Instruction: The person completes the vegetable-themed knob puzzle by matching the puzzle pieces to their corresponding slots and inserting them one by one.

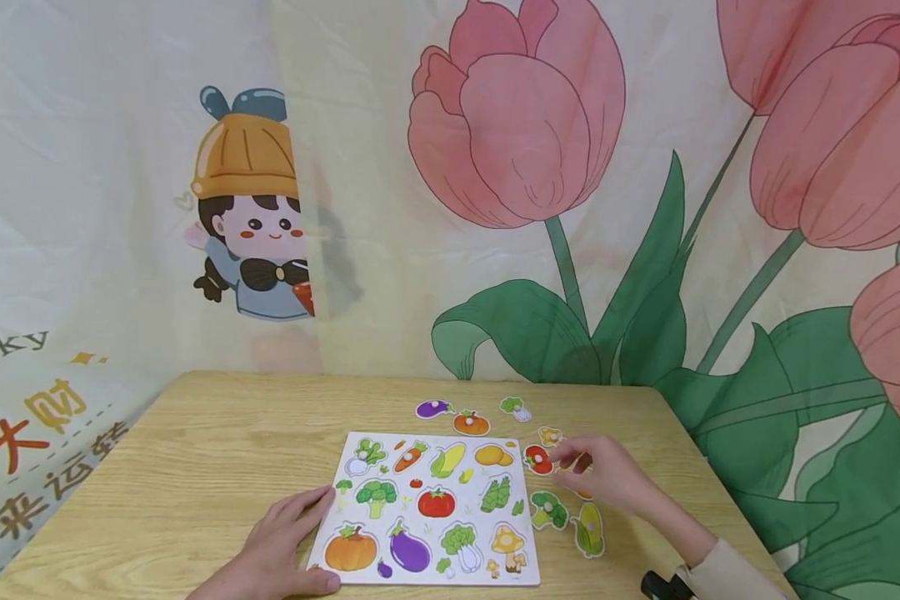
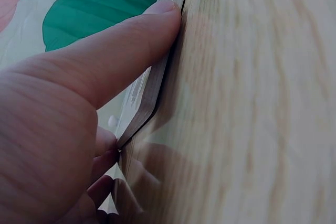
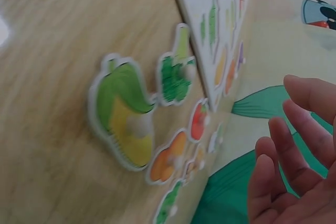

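Observation:
A white vegetable puzzle board (image 1: 397, 510) lies on the table. My left hand (image 1: 277, 542) rests at its left side, fingertips along the left edge and thumb (image 2: 136, 35) on the front edge near the corner. Right of the board, my right hand (image 1: 607, 475) hovers over loose knobbed pieces with fingers loosely bent, holding nothing. Near it lie a tomato piece (image 1: 538, 459), a mushroom piece (image 1: 550, 436), a broccoli piece (image 1: 549, 510) and a corn piece (image 3: 123, 114). A potato piece (image 3: 169, 156) is mostly hidden by the hand in the head view. Knobs appear on the board's radish and carrot.
Behind the board lie an eggplant piece (image 1: 432, 409), a pumpkin piece (image 1: 471, 423) and a bok choy piece (image 1: 515, 408). A green piece (image 3: 168, 203) shows at the bottom of the right wrist view. The wooden table (image 1: 217, 450) ends at a printed curtain (image 1: 367, 208).

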`<state>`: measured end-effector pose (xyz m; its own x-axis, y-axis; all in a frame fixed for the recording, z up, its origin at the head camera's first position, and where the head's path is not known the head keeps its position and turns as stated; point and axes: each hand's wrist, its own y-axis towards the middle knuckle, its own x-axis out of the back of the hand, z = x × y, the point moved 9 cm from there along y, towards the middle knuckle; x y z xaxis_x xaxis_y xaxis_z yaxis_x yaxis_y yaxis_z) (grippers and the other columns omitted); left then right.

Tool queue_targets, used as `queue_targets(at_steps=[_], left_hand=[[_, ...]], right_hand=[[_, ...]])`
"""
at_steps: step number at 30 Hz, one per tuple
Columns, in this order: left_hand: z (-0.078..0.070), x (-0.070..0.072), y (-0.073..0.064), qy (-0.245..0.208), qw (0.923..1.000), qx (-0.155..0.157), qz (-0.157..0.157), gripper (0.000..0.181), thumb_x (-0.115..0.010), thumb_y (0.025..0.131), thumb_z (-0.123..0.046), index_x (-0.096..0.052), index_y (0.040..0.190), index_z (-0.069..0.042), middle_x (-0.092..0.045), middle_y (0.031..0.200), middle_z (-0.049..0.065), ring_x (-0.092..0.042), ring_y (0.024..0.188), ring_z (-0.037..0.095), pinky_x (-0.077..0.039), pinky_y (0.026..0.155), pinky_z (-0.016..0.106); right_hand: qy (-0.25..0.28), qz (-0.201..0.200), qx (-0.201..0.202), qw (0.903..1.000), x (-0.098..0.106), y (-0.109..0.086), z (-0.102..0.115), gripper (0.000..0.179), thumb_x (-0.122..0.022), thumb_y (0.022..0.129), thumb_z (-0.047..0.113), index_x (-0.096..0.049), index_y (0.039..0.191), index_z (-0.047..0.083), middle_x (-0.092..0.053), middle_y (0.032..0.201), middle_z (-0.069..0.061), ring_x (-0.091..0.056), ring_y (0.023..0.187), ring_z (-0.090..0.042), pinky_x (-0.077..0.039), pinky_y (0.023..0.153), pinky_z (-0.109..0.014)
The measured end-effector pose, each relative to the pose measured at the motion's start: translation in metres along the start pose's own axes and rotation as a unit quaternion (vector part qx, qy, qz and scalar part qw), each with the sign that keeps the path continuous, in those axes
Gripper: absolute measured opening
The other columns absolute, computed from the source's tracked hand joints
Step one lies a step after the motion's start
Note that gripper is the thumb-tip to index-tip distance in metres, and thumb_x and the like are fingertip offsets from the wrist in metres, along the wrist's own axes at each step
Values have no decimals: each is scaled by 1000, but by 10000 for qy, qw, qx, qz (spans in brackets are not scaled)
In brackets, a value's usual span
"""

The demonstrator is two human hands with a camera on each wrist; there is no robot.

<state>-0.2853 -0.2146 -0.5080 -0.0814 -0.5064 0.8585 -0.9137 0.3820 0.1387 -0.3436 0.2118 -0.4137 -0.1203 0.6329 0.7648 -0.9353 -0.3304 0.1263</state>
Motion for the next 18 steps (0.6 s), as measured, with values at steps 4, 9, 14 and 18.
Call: queue_targets(at_steps=[4,9,14,18], left_hand=[[-2,0,-1,230,9996,-76,-110,115,-90,73,-63,-46,158,1,-46,160,18,-41,140,46,-40,101,71],[2,-2,0,159,9997,-78,-171,115,-89,73,-63,-46,159,0,-46,160,17,-40,140,45,-39,102,71],[7,-4,0,87,9996,-124,-219,113,-90,74,-62,-47,158,1,-47,159,18,-40,138,46,-39,99,72],[6,-3,2,20,9997,-130,-218,112,-90,74,-61,-47,158,1,-46,160,18,-40,139,48,-38,98,75]], right_hand=[[-57,69,75,9999,2,-12,-14,18,-88,88,14,-81,104,9,-71,95,-2,-62,84,-14,-55,72,-24],[-85,111,-17,9999,3,-24,-33,18,-88,89,15,-81,104,10,-72,96,0,-62,84,-10,-56,73,-24],[113,289,23,9995,1,-35,-44,20,-86,89,14,-80,107,7,-74,102,-6,-62,84,-9,-56,71,-25],[180,347,-93,9992,0,-42,-54,20,-87,89,14,-79,106,8,-74,104,-4,-62,85,-9,-56,73,-24]])
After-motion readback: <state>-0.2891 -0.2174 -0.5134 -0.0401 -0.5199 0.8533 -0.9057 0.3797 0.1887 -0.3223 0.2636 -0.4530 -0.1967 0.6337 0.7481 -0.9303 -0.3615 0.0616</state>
